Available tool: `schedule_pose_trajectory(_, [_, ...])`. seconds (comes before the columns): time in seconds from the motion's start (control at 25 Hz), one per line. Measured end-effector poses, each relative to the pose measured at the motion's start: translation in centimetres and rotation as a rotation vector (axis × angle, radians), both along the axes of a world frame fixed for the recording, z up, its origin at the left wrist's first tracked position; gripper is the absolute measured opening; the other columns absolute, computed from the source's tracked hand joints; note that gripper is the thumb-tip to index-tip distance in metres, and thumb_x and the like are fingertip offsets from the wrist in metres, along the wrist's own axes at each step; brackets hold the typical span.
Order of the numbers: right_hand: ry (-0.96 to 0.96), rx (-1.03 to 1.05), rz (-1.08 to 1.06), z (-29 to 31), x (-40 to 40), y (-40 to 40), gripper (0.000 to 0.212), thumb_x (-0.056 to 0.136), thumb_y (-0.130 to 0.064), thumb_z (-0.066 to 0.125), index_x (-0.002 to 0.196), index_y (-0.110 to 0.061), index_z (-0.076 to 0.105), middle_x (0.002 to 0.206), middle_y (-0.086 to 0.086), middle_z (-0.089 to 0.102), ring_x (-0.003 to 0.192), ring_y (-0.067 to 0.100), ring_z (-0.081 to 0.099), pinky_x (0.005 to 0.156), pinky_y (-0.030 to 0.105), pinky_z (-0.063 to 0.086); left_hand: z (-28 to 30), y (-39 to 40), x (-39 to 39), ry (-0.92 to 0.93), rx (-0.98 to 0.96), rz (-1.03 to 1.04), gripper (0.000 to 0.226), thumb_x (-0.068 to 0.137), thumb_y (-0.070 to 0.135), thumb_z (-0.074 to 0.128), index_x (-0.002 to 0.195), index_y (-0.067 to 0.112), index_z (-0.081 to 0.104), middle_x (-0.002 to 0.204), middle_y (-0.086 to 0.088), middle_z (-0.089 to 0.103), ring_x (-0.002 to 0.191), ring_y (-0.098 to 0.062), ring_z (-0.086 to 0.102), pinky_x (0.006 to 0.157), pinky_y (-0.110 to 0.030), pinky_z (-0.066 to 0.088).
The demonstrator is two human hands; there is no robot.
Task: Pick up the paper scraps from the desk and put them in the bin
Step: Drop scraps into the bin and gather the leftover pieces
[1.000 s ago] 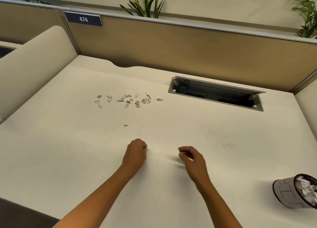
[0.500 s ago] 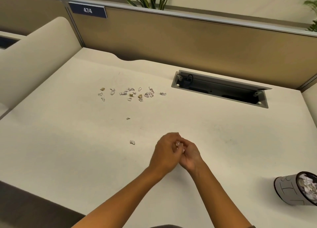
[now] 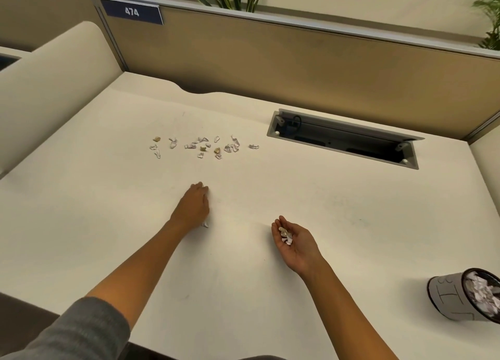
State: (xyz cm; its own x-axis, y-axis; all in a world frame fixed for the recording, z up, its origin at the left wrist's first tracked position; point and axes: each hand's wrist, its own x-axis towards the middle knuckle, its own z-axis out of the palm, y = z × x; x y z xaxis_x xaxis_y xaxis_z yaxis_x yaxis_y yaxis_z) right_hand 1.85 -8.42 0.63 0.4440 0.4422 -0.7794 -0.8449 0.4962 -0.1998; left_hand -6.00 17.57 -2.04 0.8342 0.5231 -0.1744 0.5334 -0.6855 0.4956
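**Scraps cupped in the right palm, more strung across the far bench**

The right hand [image 3: 293, 240] lies palm up on the bench [image 3: 324, 224], fingers loosely curled, cradling a few paper scraps [image 3: 285, 235]. The left hand [image 3: 193, 207] is palm down to its left, fingertips at the bench; its grip cannot be told, though a white scrap [image 3: 206, 223] peeks from under its near edge. A scattered band of scraps [image 3: 205, 147] runs left to right farther off. The bin [image 3: 449, 294] lies tipped at near right, mouth facing right, full of paper.
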Motion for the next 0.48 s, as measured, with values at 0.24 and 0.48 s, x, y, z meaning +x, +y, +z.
schedule_pose_trajectory(0.24, [-0.012, -0.01, 0.05, -0.3, -0.5, 0.4, 0.015, 0.096, 0.001, 0.051, 0.095, 0.006, 0.066, 0.09, 0.014, 0.064, 0.086, 0.023, 0.062, 0.075, 0.037, 0.059, -1.0, -5.3, -4.1, 0.057, 0.051, -0.07, 0.053, 0.094, 0.013, 0.044, 0.146, 0.005, 0.039, 0.157, -0.012, 0.03, 0.147, -0.024, 0.025, 0.117, -0.031, 0.023])
schedule_pose_trajectory(0.48, [-0.008, -0.027, 0.095, -0.4, -1.6, 0.9, 0.015, 0.096, 0.001, 0.053, 0.092, 0.006, 0.066, 0.089, 0.014, 0.063, 0.084, 0.023, 0.062, 0.073, 0.035, 0.06, -1.1, -6.8, -6.3, 0.048, 0.235, -0.112, 0.024, 0.085, -0.008, 0.038, 0.085, 0.004, 0.059, 0.095, -0.006, 0.057, 0.092, -0.029, 0.059, 0.071, -0.035, 0.047])
